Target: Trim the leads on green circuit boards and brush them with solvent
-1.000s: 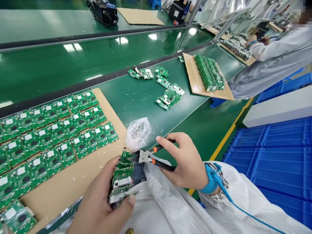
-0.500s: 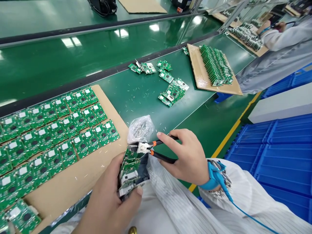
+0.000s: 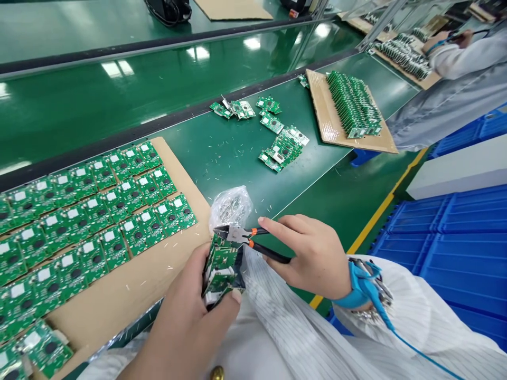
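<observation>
My left hand (image 3: 198, 311) is closed round a green circuit board (image 3: 222, 261) with white and dark parts on it, tilted up in front of my body; it may be more than one board, I cannot tell. My right hand (image 3: 309, 253) grips a pair of side cutters (image 3: 241, 235) with black and orange handles. Their jaws lie at the top edge of the held board. Just behind the jaws sits a clear plastic bag (image 3: 232, 205) with thin metal clippings in it. A blue wrist strap (image 3: 358, 287) with a cord is round my right wrist.
Rows of circuit boards (image 3: 75, 227) cover a cardboard sheet (image 3: 178, 174) at left. Loose boards (image 3: 283, 148) and scattered clippings lie on the green table (image 3: 198, 153). Farther right, upright boards (image 3: 352, 103) stand on cardboard. Blue crates (image 3: 467, 243) are at right; a co-worker's sleeve (image 3: 463, 58) shows beyond.
My left hand and the held board have shifted slightly right and the board has turned, showing more of its face. The cutters have turned, with their jaws still at its top edge.
</observation>
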Action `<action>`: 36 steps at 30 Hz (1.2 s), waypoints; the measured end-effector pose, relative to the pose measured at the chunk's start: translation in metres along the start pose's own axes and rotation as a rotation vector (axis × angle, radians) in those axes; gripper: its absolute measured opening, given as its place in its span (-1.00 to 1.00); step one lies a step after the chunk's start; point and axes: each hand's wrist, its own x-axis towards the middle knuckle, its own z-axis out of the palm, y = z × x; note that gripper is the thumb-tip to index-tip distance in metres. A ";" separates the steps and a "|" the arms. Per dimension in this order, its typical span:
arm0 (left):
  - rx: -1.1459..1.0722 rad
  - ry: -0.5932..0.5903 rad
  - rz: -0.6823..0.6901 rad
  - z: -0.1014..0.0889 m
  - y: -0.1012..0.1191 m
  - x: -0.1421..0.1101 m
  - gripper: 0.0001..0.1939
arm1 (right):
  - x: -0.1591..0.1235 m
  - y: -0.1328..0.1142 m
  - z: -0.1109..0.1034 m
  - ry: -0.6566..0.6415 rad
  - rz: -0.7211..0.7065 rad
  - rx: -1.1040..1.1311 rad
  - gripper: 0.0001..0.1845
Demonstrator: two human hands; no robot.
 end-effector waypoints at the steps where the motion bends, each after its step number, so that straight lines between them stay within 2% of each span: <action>1: -0.035 -0.014 -0.023 0.000 0.002 0.001 -0.63 | -0.001 0.000 -0.001 -0.023 0.017 -0.004 -0.58; 5: -0.143 -0.089 -0.101 -0.001 0.007 0.005 -0.60 | -0.001 0.001 -0.006 -0.111 0.068 -0.024 -0.55; 9: -0.177 -0.190 -0.077 -0.002 0.000 0.008 -0.50 | -0.002 0.000 -0.009 -0.158 0.078 -0.035 -0.56; 15: -0.343 -0.199 -0.019 0.001 -0.012 0.011 -0.56 | -0.006 0.001 -0.010 -0.202 0.064 -0.069 -0.58; 20: -0.471 -0.232 -0.046 -0.001 -0.016 0.010 -0.54 | -0.004 0.000 -0.020 -0.239 0.038 -0.031 -0.55; 24: -0.511 -0.173 0.008 -0.006 -0.023 0.005 -0.54 | 0.011 0.012 -0.029 -0.191 0.133 0.057 -0.44; 27: -0.543 -0.125 -0.003 -0.010 -0.028 0.001 -0.53 | 0.039 0.032 -0.014 -0.179 0.306 -0.034 -0.34; 30: -0.575 -0.111 -0.010 -0.014 -0.034 -0.004 -0.48 | 0.070 0.052 0.016 -0.191 0.414 -0.069 -0.28; 33: -0.623 -0.087 0.028 -0.019 -0.040 -0.010 -0.42 | 0.091 0.064 0.044 -0.174 0.384 -0.061 -0.30; 36: -0.704 -0.120 0.030 -0.025 -0.048 -0.015 -0.44 | 0.097 0.061 0.053 -0.132 0.307 -0.025 -0.37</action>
